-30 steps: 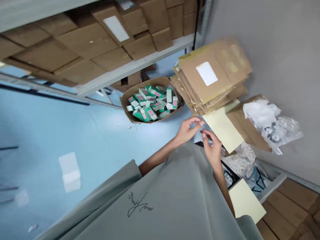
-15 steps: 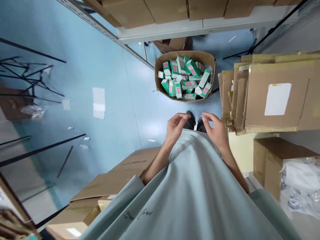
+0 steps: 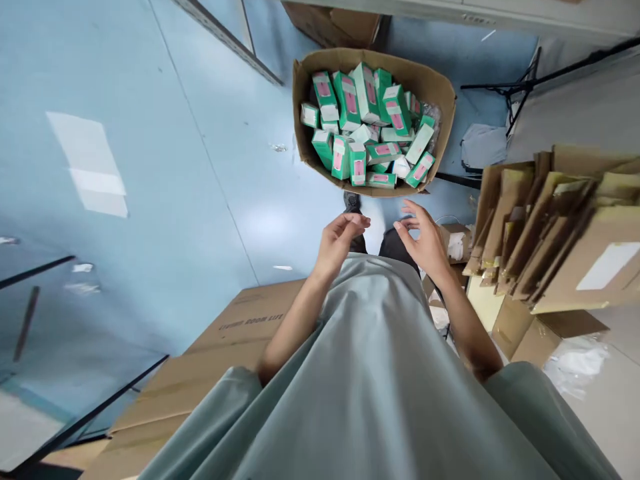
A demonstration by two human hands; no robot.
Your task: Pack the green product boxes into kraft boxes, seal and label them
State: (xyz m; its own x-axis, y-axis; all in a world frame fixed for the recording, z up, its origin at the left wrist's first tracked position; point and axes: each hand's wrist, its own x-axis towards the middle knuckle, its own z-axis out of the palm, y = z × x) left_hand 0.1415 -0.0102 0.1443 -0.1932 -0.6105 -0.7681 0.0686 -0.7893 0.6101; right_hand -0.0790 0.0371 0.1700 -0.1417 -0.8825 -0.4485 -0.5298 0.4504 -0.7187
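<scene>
Holds nothing visible in loosely spread right hand, nor in curled left hand; cannot tell if closed. Probably uses carton to prevent green boxes from scattering.

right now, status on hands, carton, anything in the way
Left hand, right hand apart, nothing visibly held. Open carton of green-and-white boxes ahead, untouched. Flattened cardboard at right, not between hands and carton.

Steep downward view from head height
</scene>
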